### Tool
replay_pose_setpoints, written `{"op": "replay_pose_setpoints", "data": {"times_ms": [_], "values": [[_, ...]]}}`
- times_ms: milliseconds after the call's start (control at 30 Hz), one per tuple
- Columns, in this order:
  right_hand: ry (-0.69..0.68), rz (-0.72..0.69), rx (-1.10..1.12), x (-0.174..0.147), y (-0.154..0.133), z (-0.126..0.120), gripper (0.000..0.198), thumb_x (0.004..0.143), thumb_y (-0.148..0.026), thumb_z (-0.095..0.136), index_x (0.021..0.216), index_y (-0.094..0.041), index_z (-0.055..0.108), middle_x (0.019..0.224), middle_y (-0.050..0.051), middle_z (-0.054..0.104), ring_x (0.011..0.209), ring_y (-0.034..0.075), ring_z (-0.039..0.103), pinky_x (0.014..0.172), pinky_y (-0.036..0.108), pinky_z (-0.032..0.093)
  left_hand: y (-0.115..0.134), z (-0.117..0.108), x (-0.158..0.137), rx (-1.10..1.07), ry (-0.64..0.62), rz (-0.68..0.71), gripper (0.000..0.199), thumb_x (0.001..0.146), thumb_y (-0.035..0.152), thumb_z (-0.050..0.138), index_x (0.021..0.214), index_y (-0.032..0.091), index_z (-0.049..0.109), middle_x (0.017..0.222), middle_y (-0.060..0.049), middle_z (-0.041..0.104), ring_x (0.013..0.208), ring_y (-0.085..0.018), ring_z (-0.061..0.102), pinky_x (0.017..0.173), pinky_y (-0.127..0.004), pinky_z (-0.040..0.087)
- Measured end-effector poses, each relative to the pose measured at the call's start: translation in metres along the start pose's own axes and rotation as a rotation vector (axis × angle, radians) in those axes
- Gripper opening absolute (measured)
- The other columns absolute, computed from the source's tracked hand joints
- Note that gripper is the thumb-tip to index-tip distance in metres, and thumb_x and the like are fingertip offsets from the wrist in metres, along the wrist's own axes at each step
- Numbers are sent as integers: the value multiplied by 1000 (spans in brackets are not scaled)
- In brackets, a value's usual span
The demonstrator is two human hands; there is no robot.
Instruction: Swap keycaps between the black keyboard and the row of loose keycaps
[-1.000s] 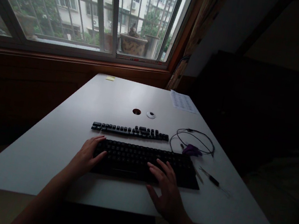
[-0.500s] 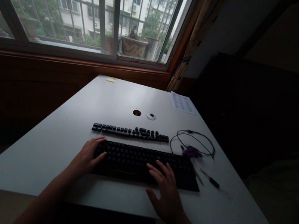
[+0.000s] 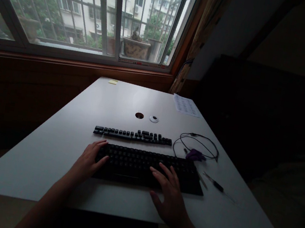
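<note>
A black keyboard [image 3: 133,165] lies flat near the front of the white table. At its left end rests my left hand [image 3: 90,158], thumb and fingers apart over the edge. My right hand [image 3: 167,193] lies over the keyboard's right half, fingers spread on the keys and thumb off the front edge. Neither hand grips anything. Just behind the keyboard sit rows of loose black keycaps [image 3: 133,136]. The keyboard's far right side shows keys, but small details there are too dark to make out.
Right of the keyboard lie a coiled black cable [image 3: 203,137], a purple cloth [image 3: 195,155], tweezers [image 3: 203,181] and a thin tool with a black handle [image 3: 218,186]. Farther back are a round hole [image 3: 139,116], its white cover [image 3: 154,119], a printed sheet [image 3: 186,106] and yellow sticky notes [image 3: 112,82].
</note>
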State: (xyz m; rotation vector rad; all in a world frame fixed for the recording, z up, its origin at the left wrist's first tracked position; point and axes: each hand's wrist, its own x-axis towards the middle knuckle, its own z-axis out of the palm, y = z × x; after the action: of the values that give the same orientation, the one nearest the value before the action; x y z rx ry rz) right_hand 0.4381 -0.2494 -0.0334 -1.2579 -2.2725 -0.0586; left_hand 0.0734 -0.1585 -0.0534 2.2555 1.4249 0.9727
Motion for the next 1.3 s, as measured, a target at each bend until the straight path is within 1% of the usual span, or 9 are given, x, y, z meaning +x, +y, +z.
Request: {"op": "replay_pose_setpoints", "data": {"times_ms": [100, 233, 333, 500, 600, 733, 933, 1067, 1300], "values": [[-8, 6, 8, 1, 0, 0, 53, 98, -41, 58, 147, -24, 46, 143, 9, 62, 147, 32, 42, 123, 63, 25, 0, 0, 0, -3, -3, -3, 48, 98, 38, 59, 143, 26, 47, 147, -13, 53, 136, -32, 50, 115, -56, 41], [52, 5, 17, 0, 1, 1, 47, 98, -37, 57, 143, -25, 49, 141, 8, 64, 146, 31, 44, 123, 62, 29, -1, 1, 0, -1, 7, 1, 47, 99, 39, 58, 143, 27, 47, 148, -13, 52, 136, -32, 51, 115, -56, 41], [27, 13, 20, -1, 2, 2, 49, 97, -38, 59, 144, -25, 48, 140, 8, 64, 146, 31, 45, 122, 63, 29, -3, 2, -1, 4, 12, 12, 47, 99, 40, 58, 143, 27, 47, 147, -12, 53, 135, -31, 52, 115, -56, 42], [106, 22, 113, 8, 2, 1, 38, 99, -28, 54, 137, -25, 51, 133, 8, 67, 141, 27, 49, 123, 61, 29, -3, 2, -1, 10, 23, 12, 46, 98, 39, 59, 142, 27, 49, 146, -12, 54, 133, -31, 53, 112, -55, 45], [98, 53, 137, 32, 3, 0, 37, 101, -23, 51, 137, -26, 50, 138, 8, 63, 142, 26, 46, 123, 60, 28, -1, 3, 0, 3, 26, 9, 46, 98, 39, 59, 141, 26, 50, 146, -12, 55, 133, -31, 53, 113, -55, 44], [116, 97, 85, 86, 13, 6, 29, 102, -23, 48, 130, -25, 56, 135, 10, 62, 139, 26, 48, 123, 59, 28, 0, 3, 0, -2, 28, 7, 45, 98, 38, 59, 141, 27, 50, 147, -12, 54, 133, -31, 53, 112, -55, 45], [2, 125, 24, 156, 43, 34, 24, 101, -22, 47, 122, -21, 57, 127, 12, 68, 135, 27, 53, 117, 54, 36, 0, 4, 0, 11, 22, 1, 46, 98, 38, 58, 141, 26, 49, 147, -12, 54, 134, -31, 52, 114, -54, 43], [-68, 123, 12, 172, 56, 50, 23, 100, -18, 46, 119, -22, 58, 127, 11, 70, 139, 27, 50, 118, 56, 33, 0, 4, 0, 15, 13, -7, 46, 98, 39, 59, 141, 26, 50, 147, -11, 54, 134, -31, 52, 114, -54, 44], [-145, 133, -1, 175, 62, 58, 25, 101, -19, 43, 121, -21, 58, 134, 13, 67, 146, 27, 44, 120, 59, 27, 1, 5, -1, 3, 8, -18, 46, 99, 39, 58, 142, 27, 49, 149, -11, 52, 135, -31, 51, 114, -55, 43]]}}
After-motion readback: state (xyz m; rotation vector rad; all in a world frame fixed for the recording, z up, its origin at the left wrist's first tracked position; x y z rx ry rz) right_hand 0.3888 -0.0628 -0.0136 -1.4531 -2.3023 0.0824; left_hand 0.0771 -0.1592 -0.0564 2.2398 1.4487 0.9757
